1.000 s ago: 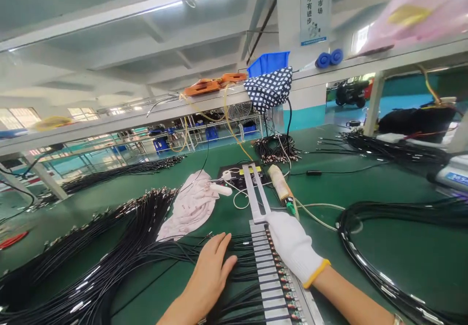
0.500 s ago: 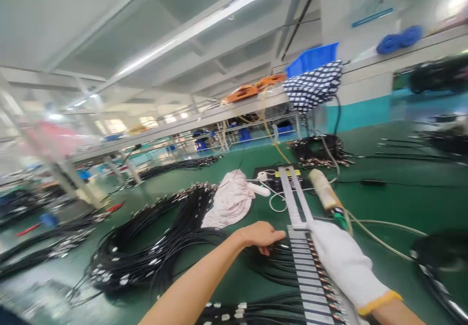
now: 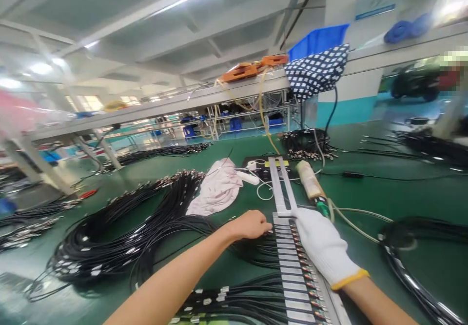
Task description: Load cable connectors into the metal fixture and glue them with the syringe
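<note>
My bare left hand (image 3: 251, 224) reaches across the green bench, fingers curled and pinched down at the left edge of a long metal fixture rail (image 3: 292, 271), touching the black cables (image 3: 256, 252) clamped in it. What the fingertips pinch is too small to see. My right hand (image 3: 321, 247), in a white knit glove with a yellow cuff, lies flat along the rail's right side near its top end, fingers stretched out.
Big bundles of black cables (image 3: 120, 237) with metal ends lie to the left, another coil (image 3: 413, 247) to the right. Beyond the rail lie a pink cloth (image 3: 219, 188), a taped-handle tool (image 3: 310, 183) and a white cord. A shelf holds a blue bin (image 3: 318, 39).
The view has swung to the left. My left hand went from lying flat on the cables to reaching further forward, curled at the rail's edge. The gloved right hand stayed on the rail.
</note>
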